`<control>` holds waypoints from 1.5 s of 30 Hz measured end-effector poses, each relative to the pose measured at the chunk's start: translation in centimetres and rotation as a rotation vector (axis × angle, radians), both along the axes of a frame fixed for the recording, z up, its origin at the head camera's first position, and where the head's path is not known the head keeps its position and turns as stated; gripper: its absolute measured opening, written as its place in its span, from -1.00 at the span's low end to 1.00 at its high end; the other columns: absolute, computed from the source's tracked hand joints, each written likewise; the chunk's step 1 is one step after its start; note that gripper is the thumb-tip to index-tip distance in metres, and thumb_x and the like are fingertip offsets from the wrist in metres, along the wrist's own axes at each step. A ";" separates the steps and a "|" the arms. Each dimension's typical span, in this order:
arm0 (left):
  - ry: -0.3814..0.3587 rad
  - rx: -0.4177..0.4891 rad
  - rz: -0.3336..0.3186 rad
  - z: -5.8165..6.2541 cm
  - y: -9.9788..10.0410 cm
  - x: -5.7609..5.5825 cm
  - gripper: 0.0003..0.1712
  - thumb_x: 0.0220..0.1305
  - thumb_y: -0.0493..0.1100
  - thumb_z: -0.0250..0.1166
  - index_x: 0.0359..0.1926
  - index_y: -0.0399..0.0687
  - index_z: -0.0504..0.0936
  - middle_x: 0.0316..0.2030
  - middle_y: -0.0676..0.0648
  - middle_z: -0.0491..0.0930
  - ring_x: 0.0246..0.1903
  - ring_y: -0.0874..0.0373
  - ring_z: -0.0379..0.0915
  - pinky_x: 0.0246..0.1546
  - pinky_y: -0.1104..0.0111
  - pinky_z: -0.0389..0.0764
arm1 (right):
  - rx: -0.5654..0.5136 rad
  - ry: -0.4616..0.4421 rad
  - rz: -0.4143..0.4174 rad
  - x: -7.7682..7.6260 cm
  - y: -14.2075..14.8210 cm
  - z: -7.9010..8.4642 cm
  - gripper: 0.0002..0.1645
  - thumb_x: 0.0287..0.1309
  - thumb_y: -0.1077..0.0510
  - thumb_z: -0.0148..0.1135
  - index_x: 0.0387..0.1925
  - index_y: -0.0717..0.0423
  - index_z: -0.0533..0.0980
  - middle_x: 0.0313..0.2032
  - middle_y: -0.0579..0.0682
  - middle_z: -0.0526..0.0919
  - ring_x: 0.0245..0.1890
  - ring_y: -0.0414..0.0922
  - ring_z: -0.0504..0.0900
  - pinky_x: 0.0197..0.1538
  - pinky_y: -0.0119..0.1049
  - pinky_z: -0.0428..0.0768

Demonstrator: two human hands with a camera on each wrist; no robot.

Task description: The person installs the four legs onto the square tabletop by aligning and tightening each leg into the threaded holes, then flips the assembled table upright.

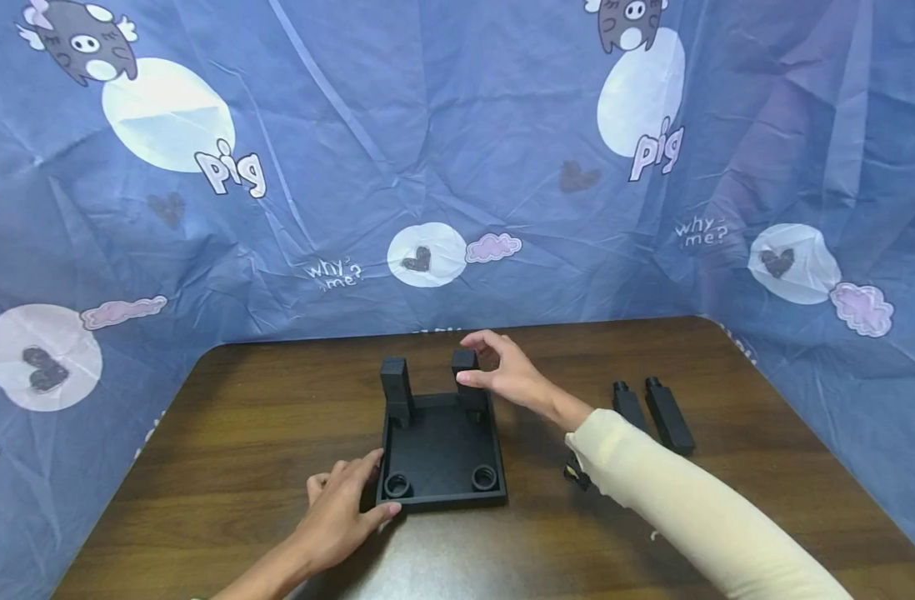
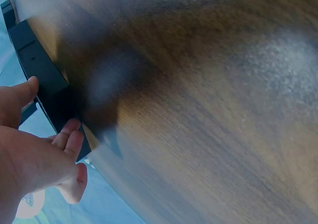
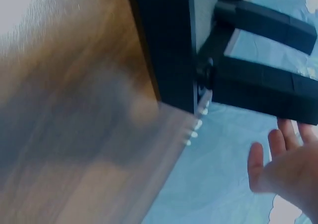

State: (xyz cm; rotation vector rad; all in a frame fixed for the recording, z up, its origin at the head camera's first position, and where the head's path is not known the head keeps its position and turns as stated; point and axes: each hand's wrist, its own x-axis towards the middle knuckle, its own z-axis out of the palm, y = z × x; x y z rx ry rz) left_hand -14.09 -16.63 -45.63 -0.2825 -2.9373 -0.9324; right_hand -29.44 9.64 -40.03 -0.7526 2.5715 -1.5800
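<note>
A black square tray-like base (image 1: pixel 442 454) lies on the table, with round threaded sockets at its two near corners. Two black block legs, a left leg (image 1: pixel 396 385) and a right leg (image 1: pixel 465 367), stand upright at its far corners. My left hand (image 1: pixel 341 508) grips the near left corner of the base, thumb on the front edge and fingers along the side. Around the top of the right leg, my right hand (image 1: pixel 513 371) spreads thumb and fingers apart. In the right wrist view, fingertips lie beside the leg (image 3: pixel 263 87); firm contact is unclear.
Two more black legs with threaded ends, one (image 1: pixel 628 404) partly behind the right sleeve and one (image 1: pixel 669 417) beside it, lie on the right. A small dark item (image 1: pixel 575 473) sits by the sleeve. A blue printed sheet (image 1: pixel 457 167) hangs behind the wooden table (image 1: pixel 262 417).
</note>
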 end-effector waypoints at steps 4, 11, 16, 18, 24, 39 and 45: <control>-0.008 -0.003 0.000 0.0 0.0 0.1 -0.17 0.12 -0.07 0.54 0.35 -0.27 0.44 0.09 -0.16 0.63 0.04 0.03 0.42 -0.03 0.04 0.09 | 0.060 -0.055 0.109 -0.5 0.8 0.7 -0.28 0.21 0.15 0.42 0.37 0.11 0.41 0.25 0.08 0.52 0.27 0.04 0.41 0.27 0.07 0.36; -0.015 0.000 0.002 -0.1 0.0 0.1 -0.17 0.13 -0.07 0.54 0.36 -0.26 0.44 0.08 -0.15 0.64 0.03 0.04 0.42 -0.03 0.03 0.08 | 0.034 -0.170 0.251 -1.3 1.5 1.9 -0.41 0.35 0.27 0.22 0.39 0.08 0.43 0.32 0.02 0.51 0.36 -0.01 0.39 0.22 -0.07 0.49; 0.001 -0.007 0.002 0.0 0.0 0.1 -0.17 0.13 -0.06 0.54 0.35 -0.26 0.44 0.06 -0.15 0.65 0.02 0.04 0.42 -0.03 0.04 0.09 | 0.051 -0.155 0.207 -1.5 1.3 1.9 -0.49 0.30 0.32 0.27 0.28 0.11 0.54 0.26 0.05 0.56 0.28 0.00 0.47 0.12 -0.13 0.56; 0.006 -0.009 0.000 0.0 0.1 0.2 -0.17 0.12 -0.05 0.54 0.35 -0.26 0.45 0.06 -0.15 0.65 0.02 0.04 0.42 -0.03 0.03 0.10 | 0.029 -0.111 0.152 -1.4 1.1 1.7 -0.53 0.23 0.33 0.34 0.18 0.17 0.58 0.15 0.09 0.62 0.19 0.04 0.53 0.08 -0.16 0.54; 0.003 -0.006 -0.003 0.1 0.1 0.3 -0.16 0.12 -0.03 0.54 0.35 -0.26 0.45 0.06 -0.15 0.64 0.03 0.03 0.43 -0.03 0.02 0.10 | -0.078 -0.035 0.002 -1.2 0.5 0.6 -0.62 -0.02 0.38 0.52 -0.16 0.30 0.53 -0.24 0.13 0.60 -0.28 -0.03 0.58 -0.22 -0.29 0.50; -0.028 -0.007 -0.002 0.2 0.0 0.3 -0.17 0.13 -0.03 0.54 0.35 -0.26 0.44 0.07 -0.15 0.64 0.03 0.02 0.42 -0.03 0.00 0.10 | 0.065 -0.044 0.190 -1.3 1.4 1.5 -0.41 0.21 0.26 0.37 0.29 0.17 0.51 0.23 0.07 0.59 0.29 -0.01 0.45 0.29 -0.02 0.36; -0.021 -0.010 0.002 0.2 0.1 0.1 -0.17 0.13 -0.05 0.54 0.35 -0.25 0.44 0.05 -0.14 0.64 0.03 0.04 0.42 -0.03 0.02 0.10 | 0.054 0.024 0.097 -1.1 0.8 1.3 -0.65 0.11 0.24 0.48 -0.04 0.19 0.67 -0.02 0.05 0.71 -0.07 -0.08 0.57 0.01 -0.20 0.47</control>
